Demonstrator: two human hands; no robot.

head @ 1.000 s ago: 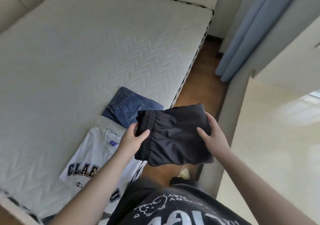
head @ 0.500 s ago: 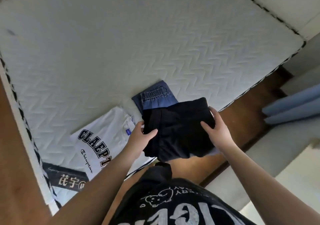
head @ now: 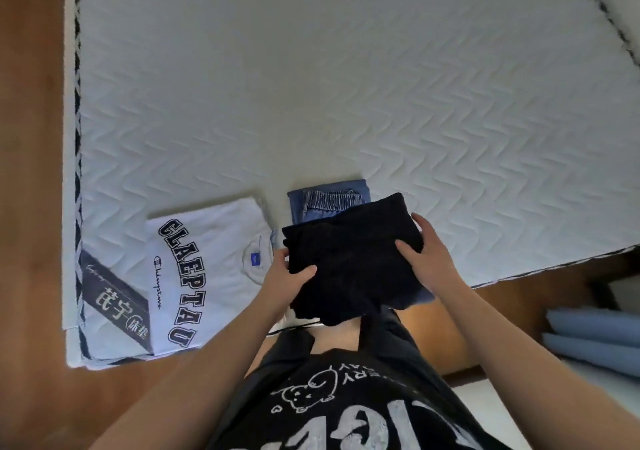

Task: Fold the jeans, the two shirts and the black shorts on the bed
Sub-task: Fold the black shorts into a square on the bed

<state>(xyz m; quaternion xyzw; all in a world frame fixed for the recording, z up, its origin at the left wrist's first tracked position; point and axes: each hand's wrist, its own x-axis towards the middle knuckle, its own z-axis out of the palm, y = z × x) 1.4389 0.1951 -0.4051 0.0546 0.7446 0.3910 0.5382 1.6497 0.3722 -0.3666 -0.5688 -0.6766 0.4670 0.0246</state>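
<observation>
both hands hold folded black shorts over folded jeans near bed edge; left hand pinches at 9 o'clock side, right hand grips at 3 o'clock. folded white shirt at 9 o'clock of jeans.

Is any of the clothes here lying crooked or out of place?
Nothing serious. The black shorts, held by the left hand and right hand, sit tilted over the folded jeans and overhang the bed edge. The white shirt lies flat.
</observation>
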